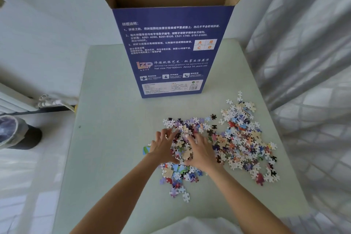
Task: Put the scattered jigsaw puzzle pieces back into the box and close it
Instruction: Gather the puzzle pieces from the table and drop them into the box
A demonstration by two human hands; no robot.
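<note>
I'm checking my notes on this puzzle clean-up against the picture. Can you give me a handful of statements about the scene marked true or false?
1. The blue box stands upright with its top flaps open. True.
2. Both hands are inside the box. False: the left hand and the right hand are down on the pile of puzzle pieces, cupped around a heap between them.
3. The pieces lie on the table in front of the box. True.
4. All the loose pieces are to the left of the box. False: they spread from in front of the box out to its right.
5. A bin stands on the floor left of the table. True.
</note>
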